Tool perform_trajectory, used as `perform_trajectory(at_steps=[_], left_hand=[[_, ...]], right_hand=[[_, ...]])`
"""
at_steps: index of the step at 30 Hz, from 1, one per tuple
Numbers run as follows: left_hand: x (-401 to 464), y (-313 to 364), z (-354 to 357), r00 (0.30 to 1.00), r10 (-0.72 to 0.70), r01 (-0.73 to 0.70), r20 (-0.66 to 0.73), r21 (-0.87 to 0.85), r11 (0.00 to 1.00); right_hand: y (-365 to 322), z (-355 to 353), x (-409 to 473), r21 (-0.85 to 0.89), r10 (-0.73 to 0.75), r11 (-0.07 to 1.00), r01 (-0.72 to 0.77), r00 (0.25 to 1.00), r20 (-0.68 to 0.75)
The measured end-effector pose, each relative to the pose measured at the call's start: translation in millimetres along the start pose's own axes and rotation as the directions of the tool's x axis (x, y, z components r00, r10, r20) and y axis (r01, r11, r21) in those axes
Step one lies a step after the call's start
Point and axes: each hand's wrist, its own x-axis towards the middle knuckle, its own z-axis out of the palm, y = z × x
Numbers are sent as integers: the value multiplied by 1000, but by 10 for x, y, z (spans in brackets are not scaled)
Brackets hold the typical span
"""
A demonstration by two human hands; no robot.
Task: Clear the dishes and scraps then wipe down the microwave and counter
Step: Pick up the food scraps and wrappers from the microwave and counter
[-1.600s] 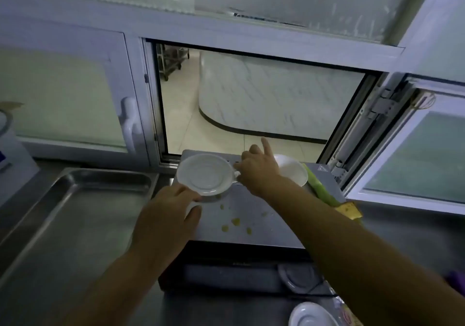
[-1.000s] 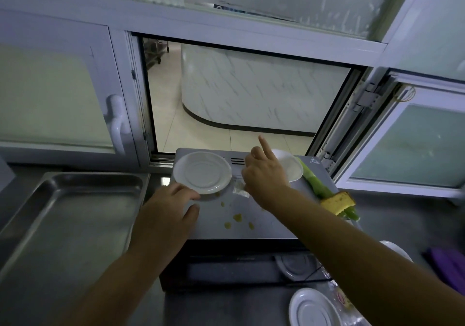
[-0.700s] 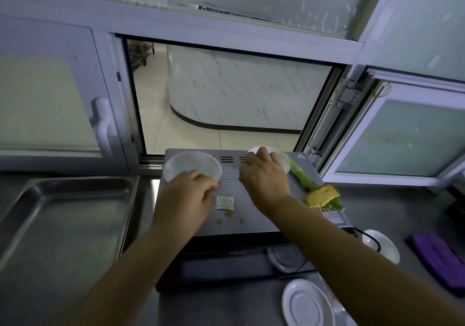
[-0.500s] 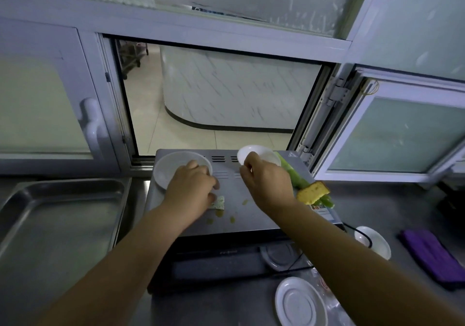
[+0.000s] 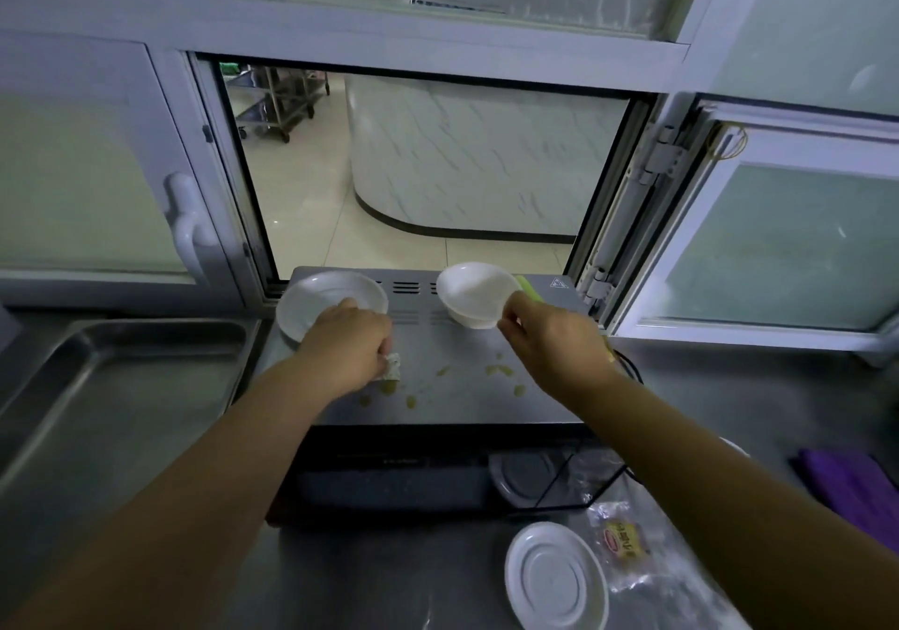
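- Lying left of the microwave (image 5: 438,400), a steel tray (image 5: 121,386).
- Left hand (image 5: 348,352) pinches a pale scrap (image 5: 392,366) on the microwave top, beside a white plate (image 5: 321,301).
- Right hand (image 5: 549,342) grips the tilted white bowl (image 5: 474,296) by its rim, over the top's rear.

White plate (image 5: 327,299) and tilted white bowl (image 5: 474,297) at frame centre on grey microwave (image 5: 452,396), yellow scraps (image 5: 498,370) strewn below them

The steel counter (image 5: 399,581) bears a microwave (image 5: 462,400), 1 saucer (image 5: 554,576) and a tray (image 5: 112,415).
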Motion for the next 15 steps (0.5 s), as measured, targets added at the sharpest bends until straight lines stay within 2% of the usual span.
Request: perform_trajectory(at_steps=[5,8,11,15], left_hand=[[-8,52,67,995,-98,99,13,-59,993],[-35,137,74,988,-153,152,-14,-80,985],[-50,209,25,981,-191,192,-18,38,981],[-49,275,-40,963,-264,259,55,89,962]], right_hand=[[420,-130,-188,-119,-71,991,67,997,-25],[609,-129,-281,-129,22,991,-26,999,-28],[747,-84,-350,-55,180,982,-181,983,-31],[837,-10,-397,-29,281,959,-281,960,6]])
